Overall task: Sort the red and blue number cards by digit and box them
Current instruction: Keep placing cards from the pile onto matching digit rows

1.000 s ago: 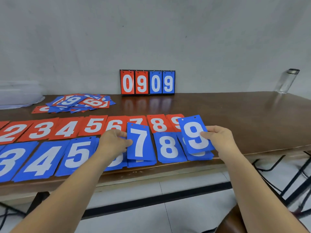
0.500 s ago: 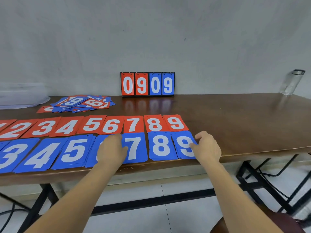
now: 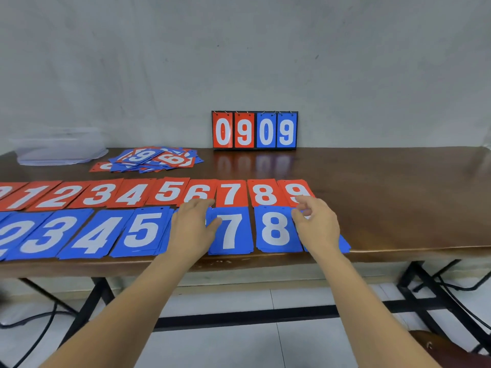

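- The sorted number cards lie in two straight rows along the near half of the table, and the hands are over the right end of the blue row.
- The blue row is nearest the edge. It consists of flat, matte rectangular cards with bold white digits, stacked in small piles whose edges fan out slightly. Digits 2, 3, 4 and 5 can be read, then the blue 7 pile and the blue 8 pile.
- The left hand lies palm down with its fingers stretched out flat. It covers the pile between 5 and 7, hiding that digit, and its thumb reaches onto the left edge of the 7.
- The right hand is over the blue 9 pile at the end of the row. Its fingers are loosely bent with nothing clasped in them. They are blurred, so I cannot tell whether they touch the card.
- The two hands are apart, with the 7 and 8 piles between them.
- The red row runs just behind the blue one and touches it, reading 1 to 9. Small punched holes show at the top edges of the cards.
- Farther back on the left is a loose heap of cards, red and blue mixed and lying at all angles.
- A clear plastic box with rounded corners stands left of the heap.
- A black-framed flip scoreboard stands upright against the wall. Its cards hang on wire rings and read 0 9 in red and 0 9 in blue.
- The table is dark, glossy brown wood that mirrors the scoreboard. It stands on black metal legs over pale floor tiles.
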Tool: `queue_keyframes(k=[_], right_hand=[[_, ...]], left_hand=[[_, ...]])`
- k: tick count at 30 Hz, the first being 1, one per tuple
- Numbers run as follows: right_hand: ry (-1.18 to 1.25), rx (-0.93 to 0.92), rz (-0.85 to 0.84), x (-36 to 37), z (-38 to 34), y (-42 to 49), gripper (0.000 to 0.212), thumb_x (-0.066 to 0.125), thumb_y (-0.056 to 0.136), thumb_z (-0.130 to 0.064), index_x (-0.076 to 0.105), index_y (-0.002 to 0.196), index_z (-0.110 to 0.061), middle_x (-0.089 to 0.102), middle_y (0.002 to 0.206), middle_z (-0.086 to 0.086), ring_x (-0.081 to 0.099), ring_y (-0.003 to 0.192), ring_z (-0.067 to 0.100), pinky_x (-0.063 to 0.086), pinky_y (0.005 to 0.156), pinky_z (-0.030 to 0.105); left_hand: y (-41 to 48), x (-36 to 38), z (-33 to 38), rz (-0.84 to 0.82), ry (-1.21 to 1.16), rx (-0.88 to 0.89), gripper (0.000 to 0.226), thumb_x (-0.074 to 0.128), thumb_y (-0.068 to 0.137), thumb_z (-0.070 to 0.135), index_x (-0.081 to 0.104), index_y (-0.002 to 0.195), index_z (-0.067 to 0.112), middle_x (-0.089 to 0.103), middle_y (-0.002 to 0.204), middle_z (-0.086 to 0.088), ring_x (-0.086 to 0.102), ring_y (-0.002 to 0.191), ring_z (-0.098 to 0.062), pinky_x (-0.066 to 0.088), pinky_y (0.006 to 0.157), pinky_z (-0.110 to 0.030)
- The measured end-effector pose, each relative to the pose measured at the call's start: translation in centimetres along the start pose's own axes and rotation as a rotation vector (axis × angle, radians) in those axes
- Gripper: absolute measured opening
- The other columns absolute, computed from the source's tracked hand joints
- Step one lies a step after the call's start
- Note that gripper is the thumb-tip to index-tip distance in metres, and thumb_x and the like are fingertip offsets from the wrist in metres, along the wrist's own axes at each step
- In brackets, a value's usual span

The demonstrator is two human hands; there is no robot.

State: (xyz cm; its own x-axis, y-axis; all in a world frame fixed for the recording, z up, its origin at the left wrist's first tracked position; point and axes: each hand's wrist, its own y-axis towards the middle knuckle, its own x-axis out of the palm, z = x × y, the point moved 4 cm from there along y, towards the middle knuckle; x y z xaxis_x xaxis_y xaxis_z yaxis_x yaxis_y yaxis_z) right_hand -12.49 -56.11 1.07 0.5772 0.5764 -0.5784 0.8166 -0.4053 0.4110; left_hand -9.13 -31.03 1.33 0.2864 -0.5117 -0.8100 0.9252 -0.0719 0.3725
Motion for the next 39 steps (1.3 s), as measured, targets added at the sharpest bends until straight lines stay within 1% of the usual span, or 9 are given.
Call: queue_keyframes(k=[5,12,16,23,26,28,33,36,39], right_hand=[[0.044,-0.051,-0.085,4.0,-4.8,1.8,0.032,0.059,0.093,-0.022,0.06,0.125,-0.021,0.063,0.112,-0.004,0.059,0.1,0.014,0.053,0.084,0.036],[-0.003,-0.117,-0.177,10.9,-11.3,5.0,0.036,0.059,0.093,-0.023,0.057,0.129,-0.021,0.063,0.119,-0.004,0.059,0.106,0.013,0.05,0.086,0.03],[-0.077,-0.154,-0.234,15.7,-14.8,7.5,0.037,0.058,0.093,-0.025,0.057,0.129,-0.022,0.062,0.117,-0.004,0.059,0.107,0.014,0.047,0.081,0.026],[-0.352,-0.208,-0.443,26.2,-19.7,11.6,0.044,0.051,0.096,-0.034,0.048,0.136,-0.017,0.052,0.132,0.004,0.051,0.118,0.021,0.049,0.093,0.039],[-0.438,-0.223,-0.532,30.6,-21.1,12.8,0.045,0.047,0.098,-0.035,0.044,0.137,-0.014,0.047,0.137,0.007,0.045,0.123,0.025,0.041,0.098,0.038],[-0.465,-0.231,-0.582,33.4,-21.8,13.7,0.049,0.044,0.099,-0.035,0.038,0.141,-0.012,0.041,0.144,0.008,0.039,0.13,0.025,0.035,0.104,0.038],[-0.502,-0.237,-0.677,38.7,-22.5,15.4,0.063,0.036,0.101,-0.041,0.014,0.153,-0.011,0.012,0.16,0.007,0.013,0.146,0.024,0.013,0.118,0.04],[-0.565,-0.25,-0.739,40.0,-22.1,16.0,0.065,0.029,0.101,-0.048,0.011,0.153,-0.012,0.005,0.161,0.005,0.004,0.148,0.021,0.006,0.118,0.04],[-0.624,-0.266,-0.746,39.5,-20.8,16.3,0.066,0.026,0.101,-0.052,0.015,0.153,-0.013,0.006,0.161,0.005,0.005,0.148,0.02,0.006,0.118,0.04]], left_hand=[[3.2,-1.8,-2.1,0.003,0.061,-0.031,0.051,0.058,0.094,0.036,0.045,0.14,0.022,0.045,0.145,-0.002,0.038,0.135,-0.022,0.032,0.109,-0.038],[8.7,-3.5,-6.7,-0.007,0.099,-0.045,0.051,0.057,0.094,0.036,0.045,0.141,0.021,0.045,0.146,-0.003,0.04,0.134,-0.021,0.035,0.108,-0.036],[12.8,-4.1,-10.8,-0.051,0.124,-0.012,0.05,0.054,0.096,0.034,0.044,0.142,0.018,0.046,0.145,-0.003,0.038,0.134,-0.022,0.033,0.109,-0.036],[19.9,-4.7,-20.5,-0.151,0.206,-0.085,0.05,0.049,0.098,0.034,0.042,0.142,0.013,0.045,0.146,-0.005,0.04,0.134,-0.022,0.033,0.11,-0.037],[22.4,-4.7,-24.2,-0.204,0.236,-0.094,0.05,0.047,0.098,0.033,0.041,0.142,0.01,0.044,0.146,-0.008,0.039,0.134,-0.024,0.032,0.109,-0.036],[24.1,-4.3,-26.1,-0.25,0.254,-0.093,0.054,0.045,0.099,0.035,0.034,0.146,0.01,0.035,0.152,-0.009,0.032,0.14,-0.024,0.028,0.114,-0.037],[27.6,-3.0,-28.8,-0.326,0.269,-0.079,0.061,0.04,0.101,0.039,0.019,0.152,0.012,0.015,0.16,-0.006,0.015,0.147,-0.02,0.017,0.119,-0.038],[28.8,-2.1,-29.2,-0.367,0.267,-0.061,0.059,0.035,0.102,0.039,0.018,0.152,0.014,0.014,0.161,-0.005,0.012,0.148,-0.019,0.013,0.118,-0.04],[28.9,-1.4,-29.0,-0.427,0.278,-0.036,0.056,0.029,0.103,0.041,0.021,0.151,0.013,0.017,0.16,-0.005,0.012,0.148,-0.018,0.013,0.118,-0.04]])
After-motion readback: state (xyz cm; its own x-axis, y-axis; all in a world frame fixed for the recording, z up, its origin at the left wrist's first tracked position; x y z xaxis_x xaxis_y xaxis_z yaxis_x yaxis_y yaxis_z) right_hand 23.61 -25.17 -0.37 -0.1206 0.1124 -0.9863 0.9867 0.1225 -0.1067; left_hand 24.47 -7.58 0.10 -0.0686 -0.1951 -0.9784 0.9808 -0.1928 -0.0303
